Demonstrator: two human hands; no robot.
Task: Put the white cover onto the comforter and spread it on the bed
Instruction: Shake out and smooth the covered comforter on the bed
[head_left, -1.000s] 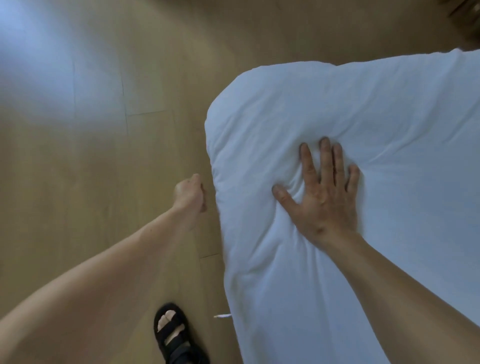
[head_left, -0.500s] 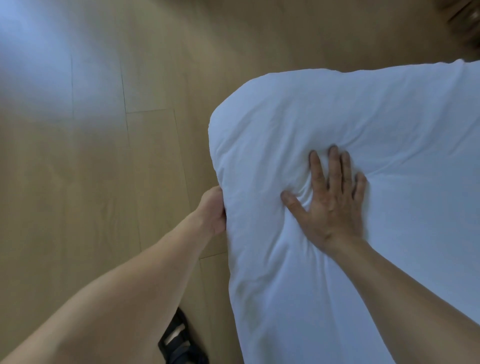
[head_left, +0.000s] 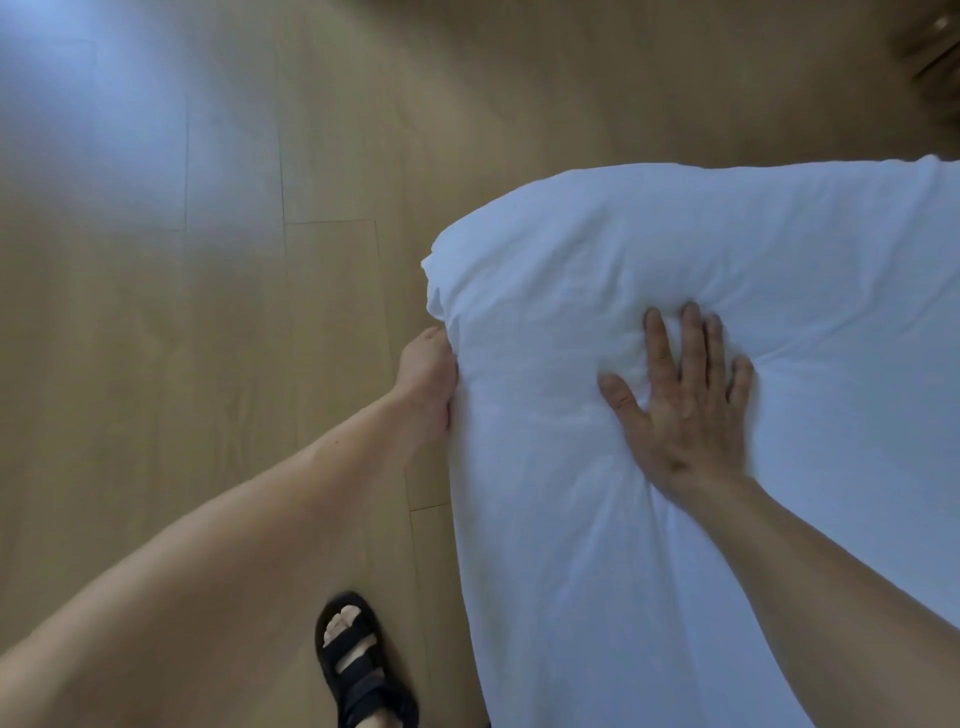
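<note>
The comforter in its white cover lies over the bed's corner, filling the right half of the head view and hanging down the near side. My right hand rests flat on top of it, fingers spread, pressing a dent into the fabric. My left hand is at the comforter's left edge, its fingers tucked into the white fabric and hidden there, gripping the edge just below the rounded corner.
Light wooden floor fills the left and top. My foot in a black sandal stands on it close to the bed's side. A dark blurred object sits at the top right corner.
My left hand, a closed fist off the bed a second ago, has moved right and taken hold of the comforter's edge. My right hand has stayed pressed flat on top.
</note>
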